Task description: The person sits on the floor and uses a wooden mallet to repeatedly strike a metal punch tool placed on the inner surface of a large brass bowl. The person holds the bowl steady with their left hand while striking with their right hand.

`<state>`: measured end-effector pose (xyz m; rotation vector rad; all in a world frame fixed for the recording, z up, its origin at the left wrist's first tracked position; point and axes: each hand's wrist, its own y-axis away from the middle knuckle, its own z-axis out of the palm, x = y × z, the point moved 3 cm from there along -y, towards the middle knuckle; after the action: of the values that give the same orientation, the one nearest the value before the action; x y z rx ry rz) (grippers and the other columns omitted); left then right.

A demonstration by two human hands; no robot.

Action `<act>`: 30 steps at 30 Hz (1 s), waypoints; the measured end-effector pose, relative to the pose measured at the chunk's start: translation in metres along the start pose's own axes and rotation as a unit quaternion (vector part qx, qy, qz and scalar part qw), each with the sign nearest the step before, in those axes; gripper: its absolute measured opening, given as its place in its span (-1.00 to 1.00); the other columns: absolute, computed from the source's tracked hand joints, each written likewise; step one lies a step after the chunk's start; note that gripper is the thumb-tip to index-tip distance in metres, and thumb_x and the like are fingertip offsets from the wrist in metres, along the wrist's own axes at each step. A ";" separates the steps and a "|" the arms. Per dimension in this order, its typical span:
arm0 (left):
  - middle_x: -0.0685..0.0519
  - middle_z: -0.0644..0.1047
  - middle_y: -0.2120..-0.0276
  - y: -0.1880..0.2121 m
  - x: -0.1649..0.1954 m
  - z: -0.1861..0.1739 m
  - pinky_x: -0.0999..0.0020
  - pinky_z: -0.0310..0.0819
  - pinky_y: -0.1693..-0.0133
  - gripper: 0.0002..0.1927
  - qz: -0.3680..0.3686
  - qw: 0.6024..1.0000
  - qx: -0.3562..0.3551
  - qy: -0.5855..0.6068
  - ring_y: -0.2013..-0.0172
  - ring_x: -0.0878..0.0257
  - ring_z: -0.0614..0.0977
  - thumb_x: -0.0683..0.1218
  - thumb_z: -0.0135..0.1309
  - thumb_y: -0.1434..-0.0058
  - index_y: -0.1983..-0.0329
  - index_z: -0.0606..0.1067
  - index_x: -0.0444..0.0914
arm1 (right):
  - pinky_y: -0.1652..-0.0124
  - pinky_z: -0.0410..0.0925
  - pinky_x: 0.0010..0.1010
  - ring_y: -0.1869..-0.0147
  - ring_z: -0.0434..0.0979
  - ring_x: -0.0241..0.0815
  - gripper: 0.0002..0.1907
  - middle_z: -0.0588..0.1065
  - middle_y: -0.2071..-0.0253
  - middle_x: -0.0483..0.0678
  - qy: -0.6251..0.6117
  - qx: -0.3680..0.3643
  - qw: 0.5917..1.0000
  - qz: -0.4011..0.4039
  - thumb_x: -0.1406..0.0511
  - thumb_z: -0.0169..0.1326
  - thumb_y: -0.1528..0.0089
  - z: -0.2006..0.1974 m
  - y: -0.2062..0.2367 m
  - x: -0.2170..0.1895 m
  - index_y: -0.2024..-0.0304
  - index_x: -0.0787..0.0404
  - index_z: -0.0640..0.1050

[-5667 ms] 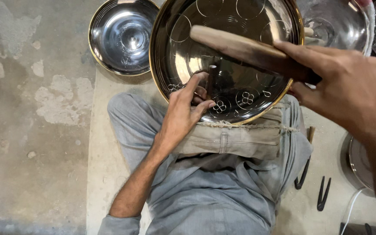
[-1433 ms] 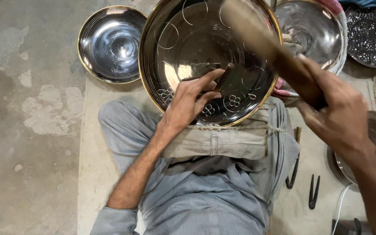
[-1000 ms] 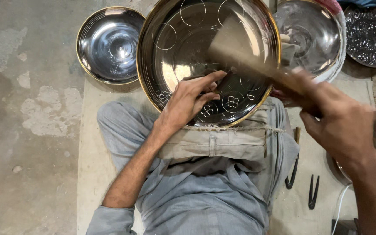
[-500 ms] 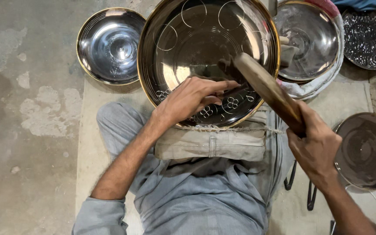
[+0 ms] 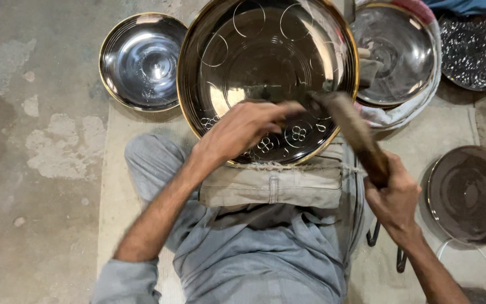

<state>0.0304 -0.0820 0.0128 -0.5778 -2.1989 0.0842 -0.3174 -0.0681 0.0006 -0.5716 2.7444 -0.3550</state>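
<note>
A large shiny metal bowl (image 5: 265, 50) with a gold rim and engraved circles and flower marks leans on a folded cloth pad (image 5: 277, 186) across my lap. My left hand (image 5: 243, 129) rests inside the bowl's lower wall, fingers closed on something small and blurred at the engraved spot. My right hand (image 5: 392, 200) grips the handle of a wooden mallet (image 5: 350, 126), whose head is down against the bowl next to my left fingers.
A smaller gold-rimmed bowl (image 5: 142, 62) sits at the upper left on the concrete floor. Another bowl (image 5: 395, 56) lies on cloth at the upper right, beside a dark textured dish (image 5: 473, 50). A dull plate (image 5: 471, 194) is at right. Black tongs (image 5: 373, 239) lie by my leg.
The mallet swung down from raised to the bowl's surface beside my left fingers. My right hand dropped lower and to the right. The left hand stayed in the bowl.
</note>
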 end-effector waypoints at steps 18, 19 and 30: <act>-0.06 0.65 0.15 0.014 -0.013 -0.005 0.33 0.70 0.14 -0.38 -0.021 0.981 0.135 0.137 0.18 0.22 0.76 -0.24 0.20 -0.28 -0.39 0.34 -0.14 | 0.09 0.53 -0.23 0.12 0.61 -0.01 -0.23 0.54 0.03 0.15 0.058 -0.034 0.987 -0.146 0.30 0.36 -0.16 -0.074 -0.095 -0.041 -0.44 0.08 0.46; -0.05 0.65 0.16 0.015 -0.013 -0.007 0.31 0.68 0.15 -0.39 -0.022 0.982 0.133 0.133 0.19 0.22 0.76 -0.23 0.21 -0.27 -0.39 0.35 -0.14 | 0.06 0.54 -0.22 0.12 0.61 -0.01 -0.22 0.53 0.05 0.14 0.044 -0.021 0.988 -0.145 0.32 0.33 -0.17 -0.076 -0.099 -0.045 -0.46 0.07 0.44; -0.03 0.65 0.27 0.021 -0.004 -0.004 0.26 0.69 0.14 -0.41 -0.049 0.970 0.206 0.121 0.20 0.19 0.75 -0.24 0.26 -0.22 -0.32 0.38 -0.24 | 0.19 0.53 -0.26 0.24 0.59 -0.08 -0.19 0.57 0.03 0.03 0.112 -0.084 0.968 -0.206 0.33 0.29 -0.13 -0.090 -0.143 -0.083 -0.44 -0.06 0.36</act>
<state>0.0436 -0.0653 0.0065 -0.2306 -1.8936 0.3883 -0.2275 -0.1444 0.1468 -1.2249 2.8718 -0.2952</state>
